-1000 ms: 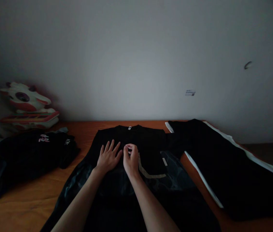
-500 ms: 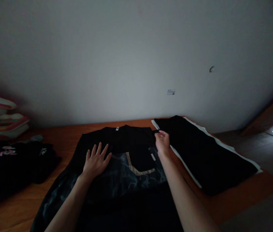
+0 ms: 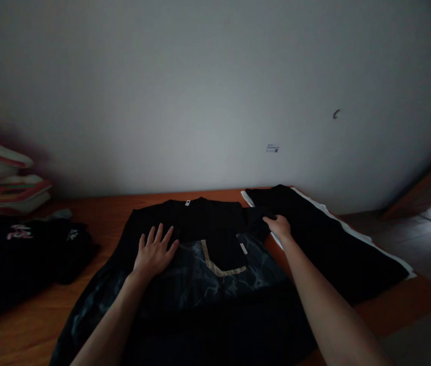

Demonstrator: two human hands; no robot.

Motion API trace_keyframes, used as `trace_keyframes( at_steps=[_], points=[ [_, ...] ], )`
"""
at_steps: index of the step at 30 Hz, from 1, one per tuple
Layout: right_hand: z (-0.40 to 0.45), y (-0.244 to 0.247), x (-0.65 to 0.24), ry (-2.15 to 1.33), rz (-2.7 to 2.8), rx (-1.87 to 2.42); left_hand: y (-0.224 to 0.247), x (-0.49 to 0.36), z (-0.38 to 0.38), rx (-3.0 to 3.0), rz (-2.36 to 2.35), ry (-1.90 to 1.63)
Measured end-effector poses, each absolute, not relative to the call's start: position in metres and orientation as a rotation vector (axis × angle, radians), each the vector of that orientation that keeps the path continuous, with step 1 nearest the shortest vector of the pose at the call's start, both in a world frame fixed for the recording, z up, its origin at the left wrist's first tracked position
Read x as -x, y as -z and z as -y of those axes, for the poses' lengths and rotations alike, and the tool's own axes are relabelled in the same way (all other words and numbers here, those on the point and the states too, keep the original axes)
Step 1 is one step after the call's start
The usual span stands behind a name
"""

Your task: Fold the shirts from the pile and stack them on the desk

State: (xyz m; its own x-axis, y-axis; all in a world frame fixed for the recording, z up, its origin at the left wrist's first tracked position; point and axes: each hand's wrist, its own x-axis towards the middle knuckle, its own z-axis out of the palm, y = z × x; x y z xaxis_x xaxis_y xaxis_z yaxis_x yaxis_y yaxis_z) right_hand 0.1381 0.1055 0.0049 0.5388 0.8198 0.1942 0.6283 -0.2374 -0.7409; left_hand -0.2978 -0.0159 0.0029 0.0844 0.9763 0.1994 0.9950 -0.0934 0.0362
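A dark shirt (image 3: 215, 290) lies spread in the middle of the worktop (image 3: 97, 209), its collar with a white tag (image 3: 187, 203) just short of the back edge, by the wall (image 3: 162, 101). Of the hands, the left hand (image 3: 155, 255) rests flat on the shirt's chest, fingers spread, gripping nothing; the right hand (image 3: 278, 225) is closed, thumb and fingers pinching the end of the black sleeve (image 3: 257, 219), drawn out to the side. Beneath and beyond that hand, a black garment with white edging (image 3: 326, 249) reaches from the back edge along the right edge. Dark clothes (image 3: 36, 259) and a toy keyboard (image 3: 13, 193) occupy the left side, the toy towards the back corner
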Motion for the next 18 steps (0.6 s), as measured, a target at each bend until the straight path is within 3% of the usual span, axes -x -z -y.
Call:
trace_keyframes(
  at_steps=[8, 13, 18],
  points=[
    [-0.089, -0.035, -0.089, -0.254, 1.201, 1.77, -0.001, 0.294, 0.013, 2.151, 2.108, 0.193],
    [-0.026, -0.037, -0.037, -0.21, 1.958, 1.223, -0.004, 0.293, 0.013, 2.145, 2.15, 0.175],
    [0.015, -0.016, -0.026, -0.001, 2.24, 1.326, -0.006, 0.29, 0.014, 2.135, 2.198, 0.182]
  ],
)
